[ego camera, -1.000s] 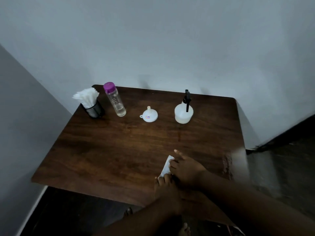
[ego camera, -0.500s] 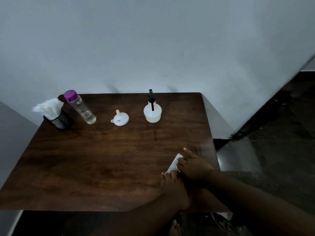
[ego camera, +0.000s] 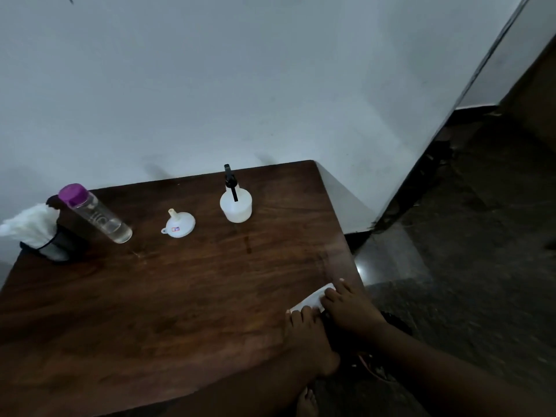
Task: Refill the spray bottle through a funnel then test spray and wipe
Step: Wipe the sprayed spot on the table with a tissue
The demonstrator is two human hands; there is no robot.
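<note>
A plain room in a home, dimly lit: a dark brown wooden table (ego camera: pixel 168 296) pushed against a bare whitewashed wall (ego camera: pixel 240 85), with a dark polished stone floor (ego camera: pixel 466 251) off to the right of both hands and a bare foot (ego camera: pixel 307 403) below the table edge.

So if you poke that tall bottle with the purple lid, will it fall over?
Probably, yes. The bottle with the purple lid is tall and narrow, so it likely tips easily. Only a little liquid shows at its bottom, so it's probably light. Being round, it might roll across the table.
</note>
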